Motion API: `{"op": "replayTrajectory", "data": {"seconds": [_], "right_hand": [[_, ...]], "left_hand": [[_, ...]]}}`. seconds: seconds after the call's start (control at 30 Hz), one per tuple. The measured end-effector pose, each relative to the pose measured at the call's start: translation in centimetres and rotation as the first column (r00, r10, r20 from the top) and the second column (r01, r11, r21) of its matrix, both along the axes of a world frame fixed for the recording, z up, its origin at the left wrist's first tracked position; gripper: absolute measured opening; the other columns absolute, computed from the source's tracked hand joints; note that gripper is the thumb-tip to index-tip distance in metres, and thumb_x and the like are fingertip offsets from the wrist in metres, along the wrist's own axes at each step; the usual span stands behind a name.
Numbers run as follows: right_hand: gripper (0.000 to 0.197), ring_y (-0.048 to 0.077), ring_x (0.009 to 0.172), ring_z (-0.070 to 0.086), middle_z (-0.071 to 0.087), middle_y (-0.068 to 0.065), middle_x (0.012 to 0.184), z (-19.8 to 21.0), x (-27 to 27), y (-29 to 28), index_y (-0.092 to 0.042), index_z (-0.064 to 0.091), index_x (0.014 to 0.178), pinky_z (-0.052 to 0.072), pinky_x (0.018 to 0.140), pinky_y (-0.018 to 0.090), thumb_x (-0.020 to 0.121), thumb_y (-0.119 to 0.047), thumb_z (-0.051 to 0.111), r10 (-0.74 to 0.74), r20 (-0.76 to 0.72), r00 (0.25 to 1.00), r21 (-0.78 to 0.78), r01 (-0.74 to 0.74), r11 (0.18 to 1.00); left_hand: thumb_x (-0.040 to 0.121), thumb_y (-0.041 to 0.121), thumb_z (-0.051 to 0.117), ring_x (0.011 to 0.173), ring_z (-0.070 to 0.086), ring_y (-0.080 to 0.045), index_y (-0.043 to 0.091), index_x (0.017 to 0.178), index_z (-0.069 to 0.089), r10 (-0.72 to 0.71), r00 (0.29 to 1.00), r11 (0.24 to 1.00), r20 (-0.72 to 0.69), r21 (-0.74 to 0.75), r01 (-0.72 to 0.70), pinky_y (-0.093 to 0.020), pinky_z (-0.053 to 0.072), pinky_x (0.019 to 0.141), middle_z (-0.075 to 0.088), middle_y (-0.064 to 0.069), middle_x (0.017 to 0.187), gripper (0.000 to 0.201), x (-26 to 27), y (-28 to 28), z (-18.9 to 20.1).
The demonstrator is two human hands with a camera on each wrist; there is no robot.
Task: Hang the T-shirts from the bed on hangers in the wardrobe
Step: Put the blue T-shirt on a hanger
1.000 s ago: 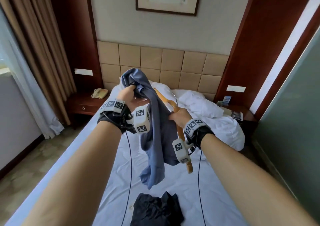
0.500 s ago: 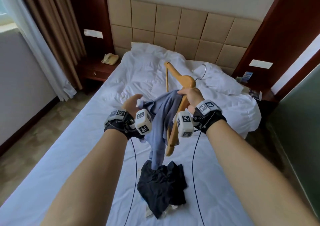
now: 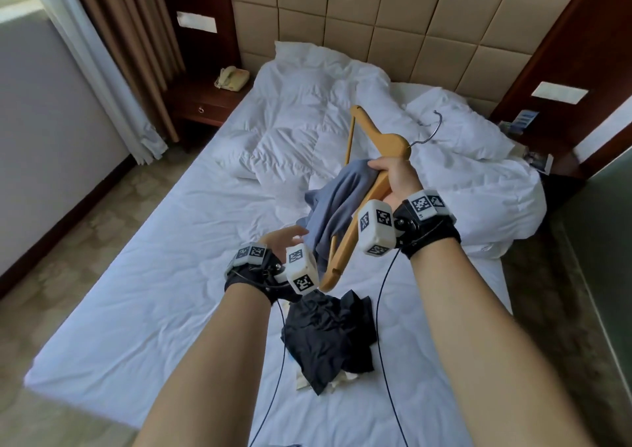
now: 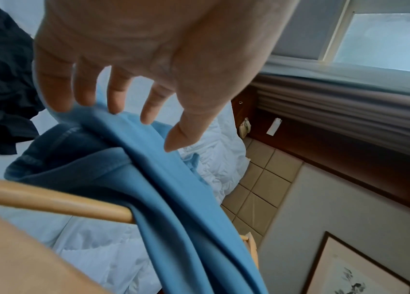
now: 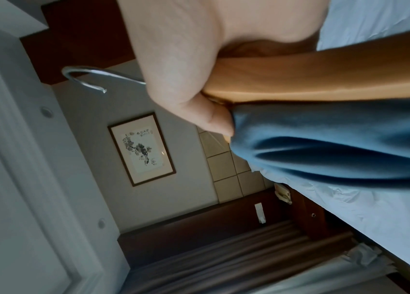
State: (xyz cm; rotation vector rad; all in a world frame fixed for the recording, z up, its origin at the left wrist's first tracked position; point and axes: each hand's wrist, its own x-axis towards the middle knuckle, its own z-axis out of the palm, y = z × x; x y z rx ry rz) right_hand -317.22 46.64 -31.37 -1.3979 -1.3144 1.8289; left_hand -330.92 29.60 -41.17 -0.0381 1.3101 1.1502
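My right hand grips a wooden hanger by one arm and pinches the blue T-shirt against it; in the right wrist view the thumb presses the blue T-shirt to the hanger. The shirt hangs bunched over the hanger above the bed. My left hand is lower left of the shirt, fingers spread; its fingertips brush a fold of the blue T-shirt. A crumpled black T-shirt lies on the bed sheet below both hands.
A rumpled white duvet and pillows cover the head of the bed. A nightstand with a phone stands at the left, by the curtains. A second nightstand is at the right. Cables hang from my wrists.
My left hand has let go of the blue T-shirt and dropped lower, fingers now spread. My right hand has lifted the hanger with the shirt to the right. My view tilted further down.
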Motion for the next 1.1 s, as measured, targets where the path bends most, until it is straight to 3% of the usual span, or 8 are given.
{"op": "replayTrajectory", "data": {"seconds": [0.13,0.3,0.47,0.6,0.7,0.83,1.0,1.1], "right_hand": [[0.047,0.036,0.084,0.07,0.072,0.02,0.091,-0.5,1.0,0.2,0.002,0.071,0.11,0.055,0.075,0.043,0.072,-0.025,0.068,-0.026,-0.036,0.999,-0.024,0.025,0.999],[0.026,0.03,0.075,0.064,0.065,0.016,0.08,-1.1,2.1,0.1,-0.002,0.067,0.089,0.049,0.068,0.038,0.069,-0.019,0.068,-0.074,-0.041,0.996,0.028,0.075,0.997],[0.011,0.025,0.062,0.061,0.063,0.007,0.062,-1.7,3.0,0.5,-0.007,0.063,0.071,0.047,0.06,0.031,0.082,-0.008,0.064,-0.108,-0.039,0.993,0.071,0.111,0.991],[0.011,0.024,0.062,0.061,0.062,0.006,0.063,-1.6,3.6,1.0,-0.008,0.062,0.072,0.048,0.062,0.031,0.083,-0.008,0.065,-0.116,-0.046,0.992,0.076,0.119,0.99],[0.009,0.023,0.061,0.061,0.062,0.006,0.064,-1.3,4.1,1.4,-0.008,0.063,0.075,0.048,0.061,0.03,0.084,-0.008,0.065,-0.127,-0.048,0.991,0.076,0.13,0.989],[0.011,0.02,0.055,0.061,0.063,0.005,0.06,-1.0,4.8,1.9,-0.007,0.063,0.074,0.047,0.055,0.027,0.086,-0.007,0.063,-0.143,-0.055,0.988,0.063,0.146,0.987],[0.012,0.015,0.046,0.059,0.06,0.0,0.05,-1.2,5.7,2.7,-0.007,0.062,0.073,0.044,0.045,0.019,0.085,-0.006,0.064,-0.157,-0.011,0.988,0.101,0.157,0.982],[0.013,0.022,0.06,0.06,0.061,0.002,0.057,-1.4,5.9,3.2,-0.008,0.064,0.07,0.047,0.061,0.027,0.082,-0.006,0.066,-0.137,0.061,0.989,0.141,0.127,0.982]], "left_hand": [[0.096,0.021,0.061,0.105,0.058,-0.034,-0.002,0.088,0.057,-0.043,0.999,0.995,0.033,-0.091,0.046,-0.042,0.039,0.11,0.063,-0.023,0.088,0.024,1.0,0.4,0.5],[0.1,0.015,0.052,0.071,0.07,-0.026,0.002,0.094,0.061,-0.052,0.99,0.999,0.135,0.015,0.051,-0.03,0.056,0.053,0.07,-0.015,0.087,0.017,2.4,2.2,0.5],[0.068,0.01,0.088,0.071,0.069,-0.02,0.005,0.066,0.074,-0.181,0.977,0.977,0.111,0.131,0.166,-0.027,0.054,0.061,0.071,-0.011,0.076,0.015,3.6,3.1,1.3],[0.092,-0.002,0.05,0.096,0.061,-0.035,0.005,0.057,0.074,-0.12,0.991,0.989,0.059,0.096,0.114,-0.049,0.044,0.101,0.061,-0.016,0.088,0.043,5.3,2.9,0.7],[0.095,0.011,0.056,0.063,0.067,-0.027,0.003,0.074,0.064,-0.127,0.98,0.991,0.151,-0.015,0.131,-0.033,0.058,0.065,0.066,-0.011,0.075,0.023,5.6,4.1,0.0],[0.096,0.017,0.056,0.049,0.063,-0.016,0.006,0.063,0.07,-0.112,0.985,0.993,0.132,0.037,0.108,-0.025,0.052,0.056,0.066,-0.004,0.061,0.038,5.3,5.5,-0.6],[0.102,0.001,0.04,0.068,0.051,-0.016,0.008,0.122,0.055,0.075,0.997,0.97,-0.034,0.233,-0.065,-0.027,0.045,0.062,0.061,-0.003,0.088,0.026,5.4,6.7,0.7],[0.101,-0.003,0.035,0.075,0.048,-0.014,0.015,0.13,0.051,0.104,0.988,0.963,-0.113,0.259,-0.072,-0.026,0.044,0.069,0.062,0.003,0.099,0.038,5.1,7.6,0.9]]}}
